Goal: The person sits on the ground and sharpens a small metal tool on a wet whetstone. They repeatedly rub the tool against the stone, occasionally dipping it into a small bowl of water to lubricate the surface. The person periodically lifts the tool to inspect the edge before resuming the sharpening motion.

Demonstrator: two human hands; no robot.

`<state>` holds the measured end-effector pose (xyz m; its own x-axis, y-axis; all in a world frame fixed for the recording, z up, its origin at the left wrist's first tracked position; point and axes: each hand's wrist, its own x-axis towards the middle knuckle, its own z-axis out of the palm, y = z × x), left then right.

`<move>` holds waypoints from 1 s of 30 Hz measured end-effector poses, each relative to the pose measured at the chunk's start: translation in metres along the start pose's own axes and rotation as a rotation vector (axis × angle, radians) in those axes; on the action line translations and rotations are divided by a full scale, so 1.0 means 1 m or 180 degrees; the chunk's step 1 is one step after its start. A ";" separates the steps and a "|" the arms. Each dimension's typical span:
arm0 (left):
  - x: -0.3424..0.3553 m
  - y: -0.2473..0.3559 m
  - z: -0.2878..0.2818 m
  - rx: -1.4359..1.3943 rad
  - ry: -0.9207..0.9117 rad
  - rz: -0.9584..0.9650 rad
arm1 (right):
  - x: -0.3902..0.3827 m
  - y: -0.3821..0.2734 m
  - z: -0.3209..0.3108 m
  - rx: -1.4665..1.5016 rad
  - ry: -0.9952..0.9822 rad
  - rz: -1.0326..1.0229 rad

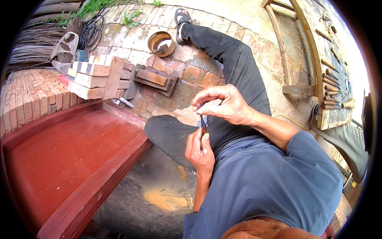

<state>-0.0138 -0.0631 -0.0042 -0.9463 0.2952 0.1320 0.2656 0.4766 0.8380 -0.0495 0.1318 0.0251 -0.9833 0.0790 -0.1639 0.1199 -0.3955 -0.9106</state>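
My left hand (pixel 200 151) is closed around the lower part of a small chisel (pixel 203 124), held upright in front of my lap. The chisel has a dark, narrow metal blade and a brown handle, partly hidden by my fingers. Above it my right hand (pixel 225 104) bends over the blade's upper end, thumb and fingertips pinched together at the tip. Beyond my hands a brown whetstone (pixel 152 77) rests on a dark block on wet bricks. A round rusty metal tin (pixel 162 43) stands behind it, with something laid inside.
To the left lies a red wooden panel with a raised frame (pixel 91 179). Stacked bricks (pixel 92 75) stand beyond it. At the right, a wooden workbench (pixel 318 75) carries several handled tools (pixel 331 85). Another person's grey trouser leg (pixel 345 145) shows beside the bench.
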 end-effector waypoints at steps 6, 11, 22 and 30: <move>-0.001 -0.002 -0.001 0.0008 0.0083 -0.0016 | 0.000 0.013 -0.006 0.0055 -0.0102 0.0145; 0.000 -0.004 -0.001 -0.0005 0.0105 -0.0014 | 0.001 0.016 -0.008 -0.0031 -0.0194 0.0010; 0.001 0.002 -0.002 -0.0047 0.0154 -0.0184 | 0.001 0.009 -0.007 0.0094 -0.0192 0.0070; 0.001 -0.001 -0.001 0.0453 0.0486 0.0226 | 0.007 0.024 -0.014 0.0261 -0.0072 0.0368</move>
<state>-0.0148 -0.0640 -0.0041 -0.9383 0.2084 0.2759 0.3457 0.5743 0.7421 -0.0517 0.1354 -0.0030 -0.9665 0.0082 -0.2564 0.2220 -0.4743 -0.8519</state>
